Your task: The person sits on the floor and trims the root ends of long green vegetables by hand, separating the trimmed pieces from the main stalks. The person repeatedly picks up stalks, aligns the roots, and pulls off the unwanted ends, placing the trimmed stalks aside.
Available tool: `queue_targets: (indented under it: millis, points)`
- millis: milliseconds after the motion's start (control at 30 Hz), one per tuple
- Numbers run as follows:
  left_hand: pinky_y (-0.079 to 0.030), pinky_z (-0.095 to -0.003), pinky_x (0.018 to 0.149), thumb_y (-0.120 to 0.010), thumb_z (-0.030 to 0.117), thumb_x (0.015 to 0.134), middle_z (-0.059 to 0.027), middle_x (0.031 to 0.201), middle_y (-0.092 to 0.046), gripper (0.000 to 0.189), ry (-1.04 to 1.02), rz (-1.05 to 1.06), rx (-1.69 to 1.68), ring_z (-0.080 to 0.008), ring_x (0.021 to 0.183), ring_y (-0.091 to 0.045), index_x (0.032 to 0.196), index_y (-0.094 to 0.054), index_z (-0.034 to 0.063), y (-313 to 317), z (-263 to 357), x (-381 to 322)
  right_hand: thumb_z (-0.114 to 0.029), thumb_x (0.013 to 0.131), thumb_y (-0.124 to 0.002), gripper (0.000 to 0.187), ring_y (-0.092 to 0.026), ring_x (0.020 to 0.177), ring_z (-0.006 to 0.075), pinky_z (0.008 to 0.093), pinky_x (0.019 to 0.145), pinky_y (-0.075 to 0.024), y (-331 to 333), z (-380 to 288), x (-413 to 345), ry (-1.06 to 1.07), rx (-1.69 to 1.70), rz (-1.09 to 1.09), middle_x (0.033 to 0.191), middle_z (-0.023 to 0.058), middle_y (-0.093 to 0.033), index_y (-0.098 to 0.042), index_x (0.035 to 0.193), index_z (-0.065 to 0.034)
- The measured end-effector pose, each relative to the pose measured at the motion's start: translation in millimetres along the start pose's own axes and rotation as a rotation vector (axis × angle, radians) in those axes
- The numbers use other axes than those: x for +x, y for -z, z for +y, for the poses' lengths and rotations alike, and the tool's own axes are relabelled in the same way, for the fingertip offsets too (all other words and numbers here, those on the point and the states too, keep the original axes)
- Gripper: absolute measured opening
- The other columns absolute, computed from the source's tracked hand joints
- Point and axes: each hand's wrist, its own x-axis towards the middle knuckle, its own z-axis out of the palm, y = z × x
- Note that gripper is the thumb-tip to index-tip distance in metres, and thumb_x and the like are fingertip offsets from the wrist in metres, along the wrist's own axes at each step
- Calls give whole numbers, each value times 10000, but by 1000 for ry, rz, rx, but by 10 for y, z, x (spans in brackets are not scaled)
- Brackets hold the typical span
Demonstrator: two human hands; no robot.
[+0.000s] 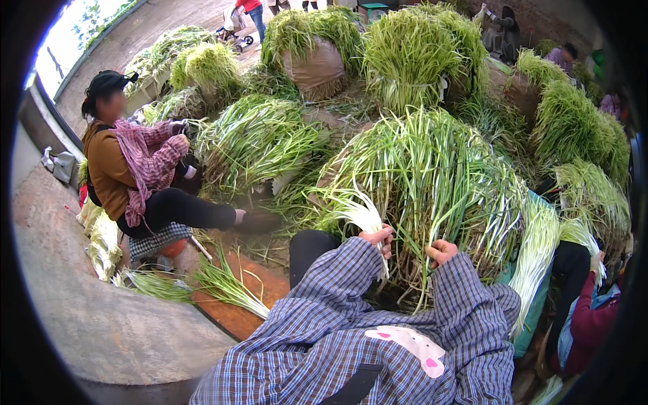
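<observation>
My left hand (pixel 378 240) is closed around a bunch of white-stemmed green shoots (pixel 362 212), their pale stalks fanning up and to the left. To its right, my right hand (pixel 441 252) pinches a long green stalk (pixel 429 283) between thumb and fingers, in front of the large heap of green leafy stalks (pixel 430 182). Dry brownish leaves hang at the heap's lower front. A cleaned white bundle (pixel 536 258) lies along the heap's right side, on a teal sheet (pixel 530 314). Another green bunch with white ends (pixel 238 286) rests on a reddish-brown board (pixel 248 314) at the left.
A seated person in a plaid cover (pixel 147 157) works at the left; another person's hand (pixel 598 257) holds white stalks at the right edge. More heaps (pixel 263 136) and tied bundles (pixel 405 61) stand behind. People and a wheeled cart (pixel 235 38) are farther back.
</observation>
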Motion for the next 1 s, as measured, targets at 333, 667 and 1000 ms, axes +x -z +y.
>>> queue_targets:
  millis: [333,667,1000]
  points:
    - [-389,-317,392,-566,144,815,-55,662,-501,113,19,-105,-153,-152,431,-430,857,-520,49,71,-37,108,-232,853,-516,429,-569,664,136,315,658,-482,-16,143,14,-69,19,-113,1009,122,-587,-446,1207,-2]
    - [-381,-298,377,-531,108,829,-65,661,-505,55,-46,-140,-225,-148,431,-433,862,-527,64,68,16,74,-115,844,-491,371,-612,642,217,330,573,-507,-114,350,67,-84,150,-238,1135,170,-507,-399,1189,-12]
    - [-402,-351,363,-580,132,780,-99,539,-459,199,-365,-203,-106,-186,409,-416,855,-464,-10,112,171,99,-112,799,-538,241,-571,630,159,298,571,-495,170,-480,120,167,-70,30,844,157,-600,-531,1020,-16]
